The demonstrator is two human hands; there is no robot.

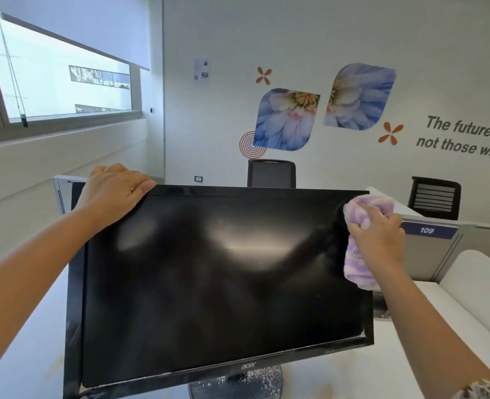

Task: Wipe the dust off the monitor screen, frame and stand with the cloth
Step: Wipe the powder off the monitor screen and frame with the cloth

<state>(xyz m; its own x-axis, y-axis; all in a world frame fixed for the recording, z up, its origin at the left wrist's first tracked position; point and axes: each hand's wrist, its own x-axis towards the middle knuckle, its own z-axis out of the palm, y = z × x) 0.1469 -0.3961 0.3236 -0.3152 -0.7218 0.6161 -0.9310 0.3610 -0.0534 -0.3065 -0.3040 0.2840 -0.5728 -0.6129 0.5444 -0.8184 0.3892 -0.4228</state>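
Note:
A black monitor with a dark, switched-off screen fills the middle of the view, standing on a white desk. Its round stand base shows below the bottom frame, speckled with pale dust. My left hand grips the monitor's top left corner, fingers curled over the top edge. My right hand holds a bunched purple-and-white cloth pressed against the screen's upper right edge. White dust lines the lower frame.
The white desk carries the monitor. Grey partition panels with a "109" label stand to the right. Two black office chairs sit behind, against a decorated wall. A window is at the upper left.

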